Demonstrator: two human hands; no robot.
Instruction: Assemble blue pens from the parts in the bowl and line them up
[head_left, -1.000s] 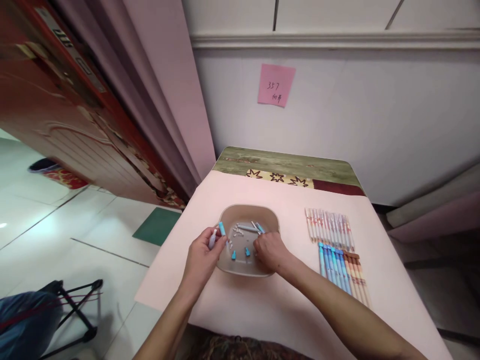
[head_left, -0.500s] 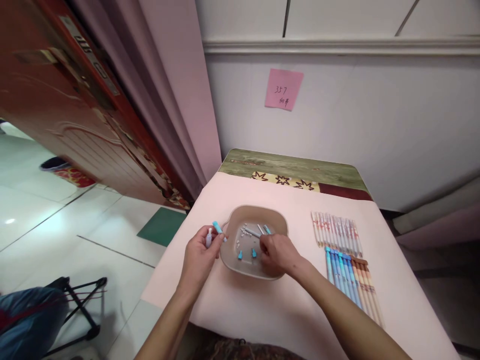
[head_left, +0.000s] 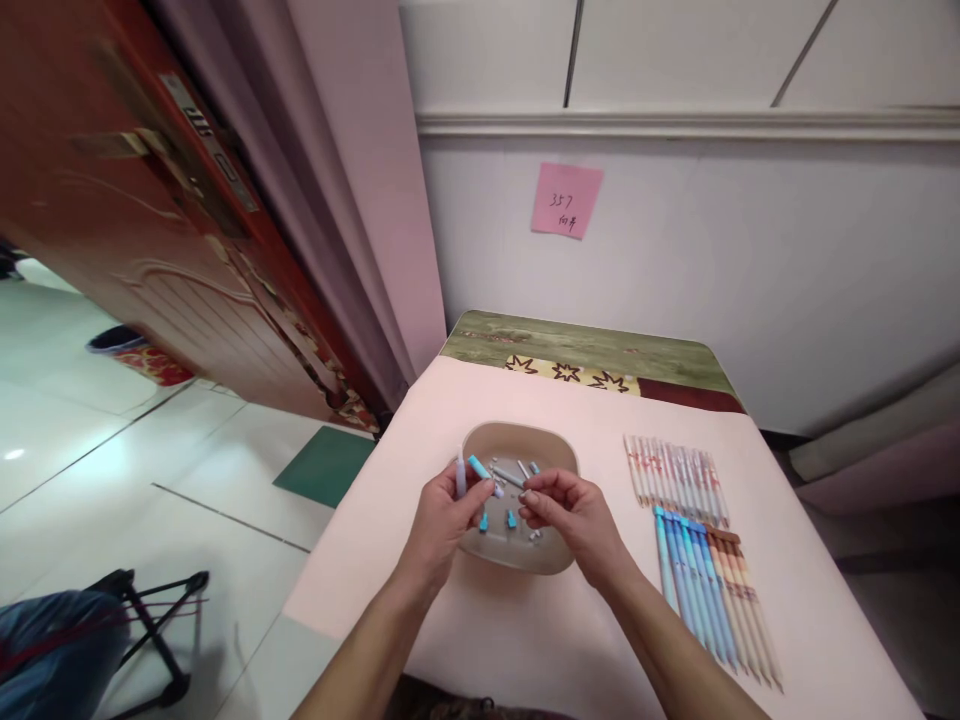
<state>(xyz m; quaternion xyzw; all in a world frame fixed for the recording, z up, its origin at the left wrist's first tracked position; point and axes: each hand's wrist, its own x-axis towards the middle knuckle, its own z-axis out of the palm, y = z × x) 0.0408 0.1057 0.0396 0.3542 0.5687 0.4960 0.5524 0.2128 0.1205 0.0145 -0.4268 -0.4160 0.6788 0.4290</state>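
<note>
My left hand (head_left: 448, 512) is closed over the left side of a beige plastic tub (head_left: 517, 562). Between its fingers are a bright-blue pen part (head_left: 478, 466) and a pale, narrow-tipped tube (head_left: 460, 478). My right hand (head_left: 564, 512) hovers over the tub's right side, thumb and fingertips pinched together; what they hold is too small to make out. A grey pen barrel (head_left: 510, 478) points toward those fingertips, and I cannot tell whether they touch it. Inside the tub lie two small blue clip pieces (head_left: 511, 519) and several small pale bits (head_left: 535, 536).
Right of the tub, a row of clear-barrelled pens (head_left: 675, 478) lies behind a row of blue and brown pens (head_left: 709, 580). All rest on a pink-covered table (head_left: 592, 640). A wall with a pink note (head_left: 567, 200) stands behind. A folding stand (head_left: 154, 630) is on the floor at left.
My right hand has lifted from inside the tub and come nearer my left. My left hand has moved right, over the tub, still holding the pen parts. The view has shifted slightly.
</note>
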